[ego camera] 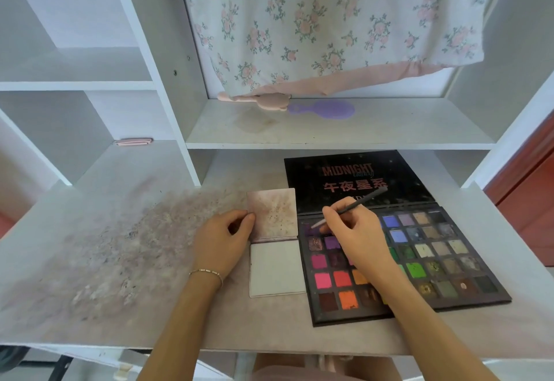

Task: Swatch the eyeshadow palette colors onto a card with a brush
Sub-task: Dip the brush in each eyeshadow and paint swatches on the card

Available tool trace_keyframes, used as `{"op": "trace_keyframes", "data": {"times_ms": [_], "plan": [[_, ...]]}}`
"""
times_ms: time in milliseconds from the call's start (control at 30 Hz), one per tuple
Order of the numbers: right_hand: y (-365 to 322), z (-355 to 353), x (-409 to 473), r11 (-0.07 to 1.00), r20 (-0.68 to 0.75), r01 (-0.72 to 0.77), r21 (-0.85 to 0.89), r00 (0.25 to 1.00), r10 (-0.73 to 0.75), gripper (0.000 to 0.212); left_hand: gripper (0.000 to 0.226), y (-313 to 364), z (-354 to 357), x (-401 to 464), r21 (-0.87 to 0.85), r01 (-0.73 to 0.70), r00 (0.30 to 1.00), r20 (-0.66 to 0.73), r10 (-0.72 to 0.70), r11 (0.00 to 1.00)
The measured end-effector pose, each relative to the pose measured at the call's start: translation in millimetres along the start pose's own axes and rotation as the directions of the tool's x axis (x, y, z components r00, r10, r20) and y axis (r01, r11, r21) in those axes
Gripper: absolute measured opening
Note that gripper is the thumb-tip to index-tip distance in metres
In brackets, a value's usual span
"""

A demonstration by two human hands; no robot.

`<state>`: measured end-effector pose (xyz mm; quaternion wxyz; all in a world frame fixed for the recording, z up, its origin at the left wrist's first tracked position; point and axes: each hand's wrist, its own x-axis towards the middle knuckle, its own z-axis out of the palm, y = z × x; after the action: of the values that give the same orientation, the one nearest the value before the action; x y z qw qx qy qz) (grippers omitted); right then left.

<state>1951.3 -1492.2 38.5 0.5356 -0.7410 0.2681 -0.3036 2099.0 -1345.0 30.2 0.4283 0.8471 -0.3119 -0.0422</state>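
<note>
Loading the brush (350, 207): the right hand (356, 236) pinches its handle, bristles at the purple pan (311, 231) in the eyeshadow palette's (359, 316) 10 o'clock corner; the left hand (221, 242) pinches the stained card (272, 215) at the palette's 9 o'clock, a white card (275, 266) at its 6 o'clock. Likely faults: overloaded bristles shedding powder in transit; the card shifting under the stroke, smearing swatches.

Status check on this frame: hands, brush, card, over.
Left hand pinches stained card edge. Right hand holds brush, tip at purple pan, palette corner. White card unmarked. Nothing obstructing.
</note>
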Motion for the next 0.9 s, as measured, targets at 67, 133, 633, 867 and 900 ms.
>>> {"op": "trace_keyframes", "data": {"times_ms": [67, 133, 633, 867, 900], "plan": [[0.0, 0.3, 0.2, 1.0, 0.005, 0.005, -0.016, 1.0, -0.005, 0.012, 0.014, -0.7, 0.3, 0.2, -0.016, 0.007, 1.0, -0.002, -0.007, 1.0], [0.0, -0.1, 0.5, 0.999, 0.024, 0.018, -0.031, 1.0, -0.017, 0.01, 0.014, -1.4, 0.2, 0.1, -0.024, 0.013, 1.0, -0.001, -0.013, 1.0], [0.2, -0.2, -0.3, 0.986, 0.091, 0.074, -0.149, 0.994, -0.061, 0.015, 0.014, -2.9, 0.9, 1.0, -0.03, 0.025, 1.0, -0.003, -0.025, 0.999], [-6.0, -1.5, -2.3, 0.999, 0.022, 0.031, 0.04, 0.999, -0.032, 0.017, 0.011, 0.8, -0.2, 0.7, -0.053, 0.046, 0.999, -0.007, -0.046, 0.998], [-7.9, -0.4, -3.2, 0.999, 0.018, 0.038, 0.039, 0.999, -0.039, 0.015, 0.012, 1.3, -0.5, 0.5, -0.055, 0.05, 0.999, -0.006, -0.051, 0.997]]}}
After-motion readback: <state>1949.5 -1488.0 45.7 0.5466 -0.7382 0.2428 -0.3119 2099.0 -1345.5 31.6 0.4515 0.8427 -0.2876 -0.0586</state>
